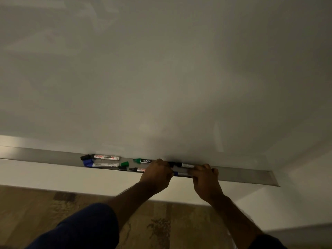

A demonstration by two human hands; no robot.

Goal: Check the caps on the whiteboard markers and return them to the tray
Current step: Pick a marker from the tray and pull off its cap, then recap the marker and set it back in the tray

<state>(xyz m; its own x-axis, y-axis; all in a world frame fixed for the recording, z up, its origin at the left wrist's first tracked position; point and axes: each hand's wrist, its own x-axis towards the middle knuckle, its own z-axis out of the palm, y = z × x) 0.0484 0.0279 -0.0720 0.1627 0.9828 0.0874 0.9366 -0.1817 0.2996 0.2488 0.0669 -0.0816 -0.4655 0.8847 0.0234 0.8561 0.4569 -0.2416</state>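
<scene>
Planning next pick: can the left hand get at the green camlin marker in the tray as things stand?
Probably yes. The green camlin marker lies uncovered in the tray just beside the left hand, but that hand now grips a blue marker together with the right hand.

The whiteboard (pixel 161 69) has a smooth, faintly glossy surface with soft reflections. The tray (pixel 242 175) under it looks like brushed metal with a dull satin sheen. The markers (pixel 106 157) have shiny silvery barrels with printed labels and matt plastic caps (pixel 85 157) in black, blue and green. The floor (pixel 161 221) looks like mottled wood. The sleeve (pixel 80 229) is dark blue cloth.
</scene>
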